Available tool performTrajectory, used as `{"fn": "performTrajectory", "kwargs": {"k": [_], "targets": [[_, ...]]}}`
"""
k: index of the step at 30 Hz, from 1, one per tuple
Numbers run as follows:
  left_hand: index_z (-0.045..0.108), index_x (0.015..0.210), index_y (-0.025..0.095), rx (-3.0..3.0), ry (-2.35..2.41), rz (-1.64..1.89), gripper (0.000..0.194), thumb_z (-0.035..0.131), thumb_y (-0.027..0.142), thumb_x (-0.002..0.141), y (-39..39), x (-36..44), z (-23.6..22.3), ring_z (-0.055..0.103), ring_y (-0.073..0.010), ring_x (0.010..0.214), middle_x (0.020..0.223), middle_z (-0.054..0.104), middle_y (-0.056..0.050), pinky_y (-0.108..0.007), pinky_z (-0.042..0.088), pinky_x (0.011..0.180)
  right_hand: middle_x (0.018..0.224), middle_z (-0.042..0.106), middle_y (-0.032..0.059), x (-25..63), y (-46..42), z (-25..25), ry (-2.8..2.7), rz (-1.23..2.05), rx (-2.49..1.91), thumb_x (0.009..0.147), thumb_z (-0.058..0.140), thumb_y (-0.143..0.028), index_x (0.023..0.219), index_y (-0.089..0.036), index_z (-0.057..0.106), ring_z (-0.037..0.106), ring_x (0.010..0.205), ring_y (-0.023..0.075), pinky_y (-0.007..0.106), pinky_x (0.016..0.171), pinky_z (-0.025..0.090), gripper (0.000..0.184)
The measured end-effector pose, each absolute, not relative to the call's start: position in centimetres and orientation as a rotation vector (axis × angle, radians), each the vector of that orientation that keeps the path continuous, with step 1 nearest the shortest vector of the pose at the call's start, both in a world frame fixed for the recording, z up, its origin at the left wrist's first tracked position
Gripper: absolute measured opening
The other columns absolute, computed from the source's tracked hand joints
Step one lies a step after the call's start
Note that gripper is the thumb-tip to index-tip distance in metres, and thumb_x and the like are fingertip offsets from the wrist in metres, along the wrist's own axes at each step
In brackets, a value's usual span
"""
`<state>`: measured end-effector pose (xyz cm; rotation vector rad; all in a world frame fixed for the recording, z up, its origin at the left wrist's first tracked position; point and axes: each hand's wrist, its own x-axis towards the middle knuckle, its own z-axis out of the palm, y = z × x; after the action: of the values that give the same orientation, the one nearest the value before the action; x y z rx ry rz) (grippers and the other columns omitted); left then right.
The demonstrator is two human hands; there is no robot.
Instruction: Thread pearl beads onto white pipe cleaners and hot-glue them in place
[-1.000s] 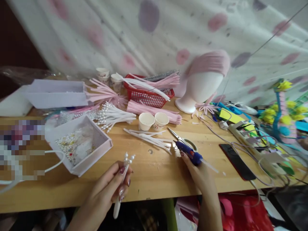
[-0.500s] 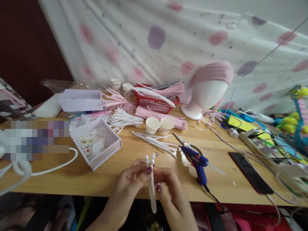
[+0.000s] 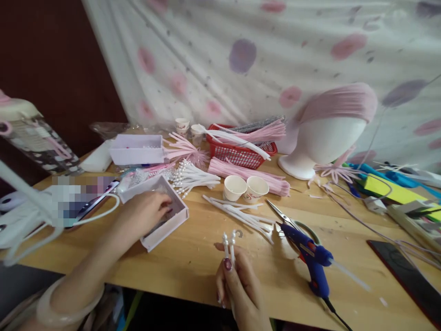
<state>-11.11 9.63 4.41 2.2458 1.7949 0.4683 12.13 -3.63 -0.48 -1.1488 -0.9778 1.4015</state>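
Note:
My right hand (image 3: 237, 285) is closed on a pair of white pipe-cleaner stems tipped with pearls (image 3: 229, 246), held upright over the table's front edge. My left hand (image 3: 146, 211) reaches into the lilac box of beads (image 3: 172, 220), fingers curled down inside it; what they touch is hidden. A blue glue gun (image 3: 312, 259) lies on the wooden table (image 3: 193, 262) just right of my right hand, with scissors (image 3: 280, 215) behind it. Loose white stems (image 3: 241, 215) lie beyond the held pair.
Two paper cups (image 3: 244, 187), pink stem bundles (image 3: 248, 171), a red basket (image 3: 246, 154), pearl-tipped stems (image 3: 191, 174) and a second lilac box (image 3: 138, 149) fill the middle. A foam head with pink covering (image 3: 327, 133) stands right. Cables, a black phone (image 3: 409, 276) and coloured items crowd the far right.
The pearl-tipped stems passed from my left hand to my right. My left hand moved left into the bead box. The glue gun stays where my right hand set it down.

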Motion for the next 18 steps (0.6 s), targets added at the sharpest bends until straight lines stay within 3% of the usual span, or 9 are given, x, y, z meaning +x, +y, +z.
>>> {"fn": "performTrajectory", "kwargs": {"k": [5,13,18], "targets": [[0.082,0.086,0.028,2.327,1.71,0.403,0.029,0.056,0.015,0.082,11.0,-10.1,3.5,0.074,-0.029,0.082,0.089,0.082,-0.007,-0.034,0.049,0.069,0.06,0.056,-0.0045,12.5,-3.6,-0.9,-0.958,1.365,-1.19,0.094,0.061,-0.063,0.115,-0.021,0.07,0.045,0.05,0.0106,0.025,0.054,0.039,0.048],[0.08,0.086,0.024,2.393,1.689,0.245,0.028,0.054,0.015,0.084,11.4,-9.9,3.0,0.072,-0.0348,0.088,0.1,0.08,-0.012,-0.039,0.046,0.067,0.065,0.06,-0.0037,12.9,-3.0,-1.6,-0.931,1.388,-1.196,0.097,0.062,-0.057,0.106,-0.024,0.073,0.053,0.055,0.0104,0.024,0.059,0.043,0.036],[0.073,0.081,0.024,2.385,1.743,0.273,0.022,0.052,0.02,0.086,10.8,-10.2,4.0,0.069,-0.03,0.081,0.095,0.078,-0.009,-0.037,0.043,0.066,0.071,0.065,-0.0016,13.2,-2.9,-1.2,-0.88,1.479,-1.185,0.095,0.065,-0.059,0.108,-0.023,0.074,0.053,0.055,0.0086,0.023,0.056,0.039,0.039]]}}
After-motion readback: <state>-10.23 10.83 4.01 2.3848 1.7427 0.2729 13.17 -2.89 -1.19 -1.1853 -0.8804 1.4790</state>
